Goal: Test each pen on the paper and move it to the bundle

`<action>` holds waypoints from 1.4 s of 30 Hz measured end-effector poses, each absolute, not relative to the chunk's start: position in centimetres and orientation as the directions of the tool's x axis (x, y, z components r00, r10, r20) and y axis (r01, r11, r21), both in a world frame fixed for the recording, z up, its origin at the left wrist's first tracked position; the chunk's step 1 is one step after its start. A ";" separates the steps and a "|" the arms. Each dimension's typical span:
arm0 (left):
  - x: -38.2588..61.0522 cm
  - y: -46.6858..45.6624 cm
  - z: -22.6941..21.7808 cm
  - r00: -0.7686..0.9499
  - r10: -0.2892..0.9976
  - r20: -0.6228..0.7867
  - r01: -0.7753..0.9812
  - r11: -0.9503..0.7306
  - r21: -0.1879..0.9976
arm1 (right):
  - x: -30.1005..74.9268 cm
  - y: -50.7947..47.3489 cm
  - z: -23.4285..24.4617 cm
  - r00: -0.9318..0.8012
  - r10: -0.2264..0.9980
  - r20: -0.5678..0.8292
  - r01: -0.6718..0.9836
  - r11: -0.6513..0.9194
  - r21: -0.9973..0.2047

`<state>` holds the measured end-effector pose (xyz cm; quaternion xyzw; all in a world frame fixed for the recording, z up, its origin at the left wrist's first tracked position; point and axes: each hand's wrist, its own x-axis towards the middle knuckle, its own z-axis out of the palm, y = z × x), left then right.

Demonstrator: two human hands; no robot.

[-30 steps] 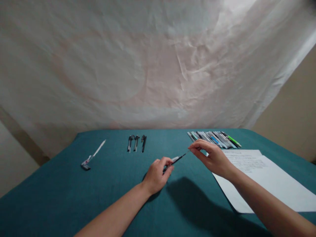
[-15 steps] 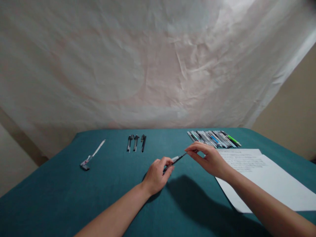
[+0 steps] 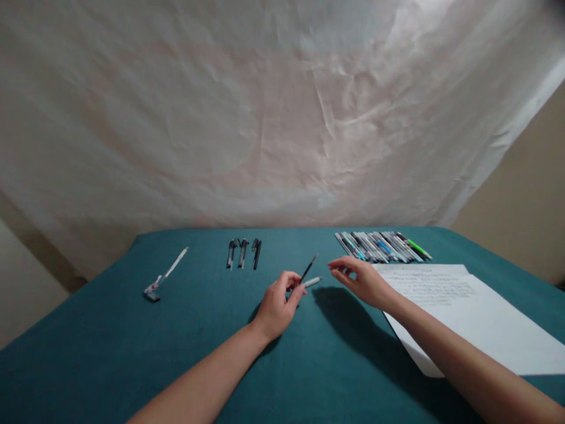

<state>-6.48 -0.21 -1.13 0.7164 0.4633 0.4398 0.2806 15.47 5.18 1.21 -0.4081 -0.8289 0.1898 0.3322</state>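
My left hand (image 3: 278, 303) is closed around pen parts just above the cloth. A thin dark pen refill (image 3: 308, 269) sticks up and to the right from its fingers. Beside the refill, a pale pen barrel (image 3: 313, 281) points right from the same grip; its rear end is hidden by the fingers. My right hand (image 3: 359, 280) hovers a short way to the right, apart from both parts, its fingers loosely bent and holding nothing visible. Its forearm crosses over the written sheet of paper (image 3: 477, 330).
Several pens (image 3: 383, 247) lie side by side at the back right. Three dark pens (image 3: 242, 254) rest at the back centre. At the left are a white pen-like stick (image 3: 174, 263) and a small dark-and-white piece (image 3: 152, 294). A pale sheet (image 3: 282, 118) hangs behind the green-covered table (image 3: 110, 353).
My right hand has let go of the refill's end and stands slightly apart from it. The refill now tilts more steeply upward in my left hand, separated from the pale barrel.
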 end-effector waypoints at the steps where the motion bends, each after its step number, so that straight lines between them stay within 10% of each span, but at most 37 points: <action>1: -6.5 -0.1 -1.2 0.176 0.914 0.365 0.402 -0.405 0.821 | 15.2 5.4 0.3 -0.483 0.777 0.403 0.567 0.628 -0.533; 11: -6.6 0.2 -1.5 0.135 0.922 0.363 0.370 -0.386 0.845 | 13.1 4.9 -2.2 -0.665 0.662 0.345 0.619 0.748 -0.242; 18: -6.7 0.1 -1.4 0.169 0.923 0.345 0.392 -0.384 0.836 | 14.6 5.8 -0.5 -0.504 0.745 0.437 0.531 0.667 -0.524; 25: -6.7 0.1 -1.2 0.195 0.916 0.351 0.426 -0.402 0.811 | 17.0 6.6 3.9 -0.225 0.908 0.353 0.110 0.383 -0.917; 42: -6.7 -0.1 -1.2 0.229 0.912 0.340 0.511 -0.410 0.755 | 15.9 4.7 5.9 -0.211 0.886 0.412 0.133 0.444 -0.886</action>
